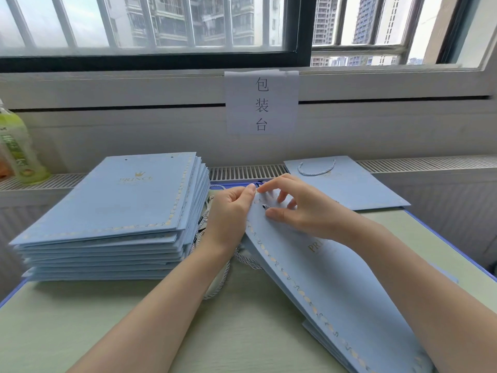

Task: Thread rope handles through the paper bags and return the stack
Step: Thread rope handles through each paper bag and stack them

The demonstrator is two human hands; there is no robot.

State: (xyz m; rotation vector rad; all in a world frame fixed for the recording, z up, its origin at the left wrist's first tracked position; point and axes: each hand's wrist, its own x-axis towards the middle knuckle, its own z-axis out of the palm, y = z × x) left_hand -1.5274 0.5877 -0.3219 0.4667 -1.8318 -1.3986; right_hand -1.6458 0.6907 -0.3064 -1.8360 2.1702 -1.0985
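Nearest you, the blue bag [336, 278] you're working on lies flat on the pale green table [134, 332], long way pointing from you to the window; its top edge sits under both your hands. Your L hand [231, 208] holds that top edge, thumb on top, fingers hidden under the paper; your R hand [293, 205] pinches the dark rope tip [264, 206] btw thumb and first finger, right at the punched hole, other fingers loosely spread.

To do this step well, I think: keep the L hand still so the paper doesn't bend; aim the tip straight down the hole, not sideways; push a bit, then pull from the other side; go slow so the hole doesn't tear.

Loose pale ropes [223, 267] lie btw your arms and beside the big stack [113, 211], so the next one is close.

That stack of bags w/o handles sits on your left, top bag's 2 holes still bare; lots left to do.

Farther, on the right, one finished bag [349, 187] lies flat w/ its rope loop showing.

Far left, a green bottle [18, 146] stands by the wall; a paper sign [262, 103] hangs under the window.
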